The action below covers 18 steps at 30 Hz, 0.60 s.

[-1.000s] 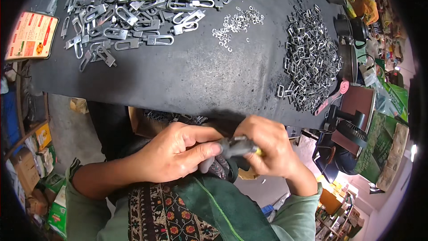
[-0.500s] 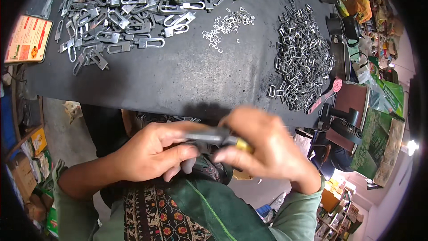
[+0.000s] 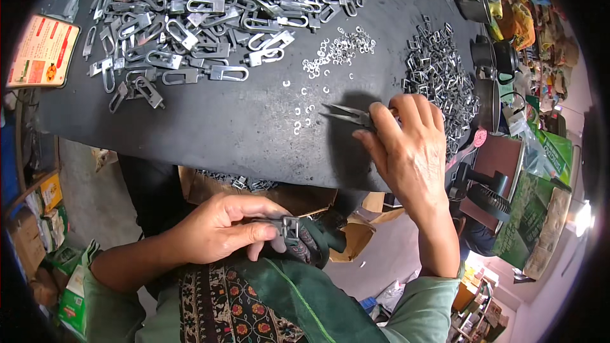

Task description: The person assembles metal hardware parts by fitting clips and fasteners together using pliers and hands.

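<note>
Fingers of right hand clamp pliers over bare tabletop; left hand pinches buckle below edge.

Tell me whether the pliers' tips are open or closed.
Open: the pliers in the right hand show two tips spread apart over the black table.

Pliers: handles hidden inside the right hand. Small metal clasp partly covered by left hand fingers. Metal link pile cut off at top edge. Tiny rings too small to tell apart.

Dull grey metal clips on matt black tabletop.
</note>
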Tool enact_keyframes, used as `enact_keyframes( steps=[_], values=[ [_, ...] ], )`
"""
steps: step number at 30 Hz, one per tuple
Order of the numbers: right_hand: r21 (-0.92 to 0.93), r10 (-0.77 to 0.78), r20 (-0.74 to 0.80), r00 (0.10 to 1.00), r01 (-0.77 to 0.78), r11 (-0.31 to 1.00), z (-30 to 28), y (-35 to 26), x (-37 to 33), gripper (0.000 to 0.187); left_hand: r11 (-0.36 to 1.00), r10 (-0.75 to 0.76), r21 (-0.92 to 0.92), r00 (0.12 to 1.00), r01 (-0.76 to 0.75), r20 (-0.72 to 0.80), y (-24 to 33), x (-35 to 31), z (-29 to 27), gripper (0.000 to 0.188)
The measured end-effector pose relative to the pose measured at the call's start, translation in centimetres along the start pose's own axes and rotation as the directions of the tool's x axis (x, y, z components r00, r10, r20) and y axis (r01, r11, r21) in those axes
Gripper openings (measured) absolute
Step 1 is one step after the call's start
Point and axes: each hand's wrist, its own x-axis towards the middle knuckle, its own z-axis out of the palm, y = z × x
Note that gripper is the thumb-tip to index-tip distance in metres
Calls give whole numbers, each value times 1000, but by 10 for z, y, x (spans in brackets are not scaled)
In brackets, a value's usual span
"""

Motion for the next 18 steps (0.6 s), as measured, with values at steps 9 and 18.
enact_keyframes(
  steps=[9, 18],
  values=[
    [21, 43, 84, 996, -45, 999, 1, -6, 4, 30, 995, 53, 84, 998, -50, -23, -8, 2, 4, 23],
    [-48, 133, 91, 987, -129, 990, -2, -32, 7, 24, 903, 281, 377, 946, -204, -160, -2, -1, 6, 17]
  ],
)
